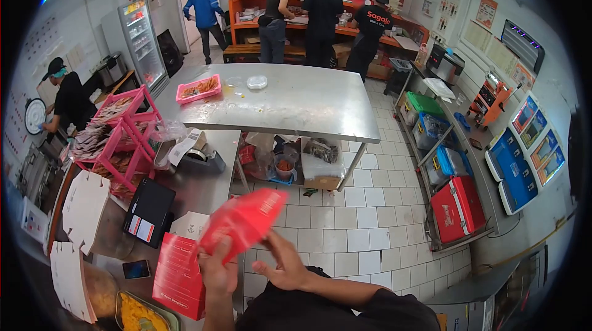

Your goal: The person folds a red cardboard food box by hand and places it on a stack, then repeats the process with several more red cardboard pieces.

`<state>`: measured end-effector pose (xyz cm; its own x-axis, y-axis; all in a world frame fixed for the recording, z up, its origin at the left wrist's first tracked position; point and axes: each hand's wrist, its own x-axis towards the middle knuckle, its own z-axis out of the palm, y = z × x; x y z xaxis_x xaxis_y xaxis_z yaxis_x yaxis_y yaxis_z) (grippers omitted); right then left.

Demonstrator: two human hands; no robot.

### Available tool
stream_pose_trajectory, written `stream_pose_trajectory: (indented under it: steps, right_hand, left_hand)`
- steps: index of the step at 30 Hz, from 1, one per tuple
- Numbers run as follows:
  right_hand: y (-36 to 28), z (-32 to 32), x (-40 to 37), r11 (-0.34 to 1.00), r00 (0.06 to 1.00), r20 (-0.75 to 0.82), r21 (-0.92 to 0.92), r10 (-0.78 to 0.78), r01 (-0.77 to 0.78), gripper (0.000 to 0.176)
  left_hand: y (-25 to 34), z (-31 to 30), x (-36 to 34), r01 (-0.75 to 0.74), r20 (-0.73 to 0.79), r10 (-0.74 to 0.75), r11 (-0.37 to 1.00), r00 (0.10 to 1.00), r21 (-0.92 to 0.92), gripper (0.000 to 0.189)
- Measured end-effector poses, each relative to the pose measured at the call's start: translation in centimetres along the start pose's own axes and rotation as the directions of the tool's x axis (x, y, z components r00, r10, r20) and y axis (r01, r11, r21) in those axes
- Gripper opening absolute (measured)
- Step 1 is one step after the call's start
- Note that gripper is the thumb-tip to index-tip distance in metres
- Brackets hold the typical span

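Note:
My left hand (219, 272) is closed around the lower edge of a red cardboard carton (243, 220), its thumb pressed on the near face. The carton has white print, is tilted up to the right and is slightly blurred. My right hand (287, 264) is beside the carton's lower right edge, with thumb and fingers apart and its fingertips right at the cardboard. Another red carton (177, 275) with lines of white text lies on the metal counter, left of my left hand.
Around the counter are a tablet (148, 212), a phone (136, 269), white cardboard sheets (86, 211), a tray of yellow food (140, 314) and pink racks (132, 140). Ahead is a steel table (308, 99) with a pink basket (198, 89). Several people work farther off; a red cooler (457, 209) stands right.

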<state>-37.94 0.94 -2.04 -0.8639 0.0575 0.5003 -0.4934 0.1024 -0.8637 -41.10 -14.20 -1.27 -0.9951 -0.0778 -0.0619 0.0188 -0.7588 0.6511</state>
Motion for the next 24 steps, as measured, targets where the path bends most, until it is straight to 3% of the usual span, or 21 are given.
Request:
stream_pose_trajectory:
  steps: [2, 3, 4, 6, 7, 8, 10, 12, 14, 15, 19, 20, 22, 23, 24]
  right_hand:
    - [0.7, 0.9, -0.9, 0.905, 0.986, 0.006, 0.395, 0.167, -0.156, 0.027]
    - [1.1, 1.1, -0.5, 0.976, 0.988, -0.149, 0.215, 0.050, -0.017, 0.029]
    - [1.5, 0.4, -0.3, 0.979, 0.986, -0.164, 0.203, 0.042, -0.008, 0.029]
    - [2.0, -1.0, -0.5, 0.942, 0.949, -0.161, 0.250, 0.270, -0.226, 0.032]
    - [1.8, -1.3, -0.6, 0.941, 0.948, -0.163, 0.250, 0.273, -0.228, 0.032]
    - [1.3, -1.6, -0.3, 0.971, 0.964, -0.184, 0.177, 0.194, -0.162, 0.031]
    - [1.3, -1.6, -0.1, 0.990, 0.975, -0.194, 0.100, 0.113, -0.095, 0.030]
    - [2.0, -0.7, 0.3, 0.952, 0.967, -0.241, 0.306, 0.084, -0.006, 0.031]
    - [1.8, 0.6, 0.3, 0.943, 0.967, -0.217, 0.327, 0.132, -0.055, 0.031]
    - [1.8, 1.1, 0.0, 0.931, 0.965, -0.191, 0.348, 0.181, -0.106, 0.032]
    - [3.7, 1.5, -1.6, 0.925, 0.960, -0.092, 0.305, 0.266, -0.227, 0.032]
    - [3.7, 1.0, -1.4, 0.918, 0.957, -0.066, 0.309, 0.283, -0.250, 0.030]
    - [3.4, 1.0, -1.3, 0.910, 0.953, -0.037, 0.310, 0.300, -0.274, 0.029]
    - [3.0, 1.3, -1.1, 0.853, 0.941, 0.012, 0.419, 0.337, -0.311, 0.026]
    - [2.8, 1.6, -1.0, 0.780, 0.927, 0.065, 0.521, 0.369, -0.347, 0.023]
  left_hand:
    - [-1.2, 0.3, -0.5, 0.049, 0.255, -0.129, 0.952, 0.958, 0.301, 0.038]
    - [-1.7, -0.8, -0.1, -0.023, 0.350, -0.094, 0.948, 0.932, 0.318, 0.040]
    - [-1.1, 0.0, -0.1, -0.019, 0.366, -0.103, 0.949, 0.925, 0.315, 0.040]
    - [1.5, 1.7, -0.7, 0.217, 0.362, -0.179, 0.974, 0.915, -0.066, 0.036]
    - [1.8, 0.5, -0.2, 0.308, 0.319, -0.245, 0.937, 0.916, -0.166, 0.033]
    - [1.5, -0.8, 0.4, 0.308, 0.317, -0.245, 0.936, 0.916, -0.167, 0.033]
    - [-0.2, -3.5, 1.6, 0.132, 0.015, -0.135, 0.983, 0.991, 0.130, 0.036]
    - [-1.7, -4.5, 1.2, 0.101, 0.046, -0.108, 0.985, 0.993, 0.139, 0.042]
    - [-3.3, -3.7, 0.1, -0.035, 0.088, 0.017, 0.979, 0.996, 0.199, 0.032]
    - [-3.5, -2.3, -0.7, -0.067, 0.158, 0.037, 0.980, 0.987, 0.189, 0.037]
    - [-3.3, -2.8, 0.3, -0.068, 0.094, 0.037, 0.932, 0.995, 0.357, 0.028]
    - [-3.1, -2.5, 0.0, -0.072, 0.096, 0.040, 0.933, 0.995, 0.354, 0.028]
    - [-2.9, -1.7, -0.6, 0.086, 0.139, -0.106, 0.986, 0.985, 0.144, 0.027]
    - [-3.2, -1.8, -0.6, 0.083, 0.138, -0.102, 0.987, 0.985, 0.141, 0.027]
    - [-3.7, -2.1, -0.6, 0.210, 0.237, -0.202, 0.978, 0.950, -0.009, 0.029]
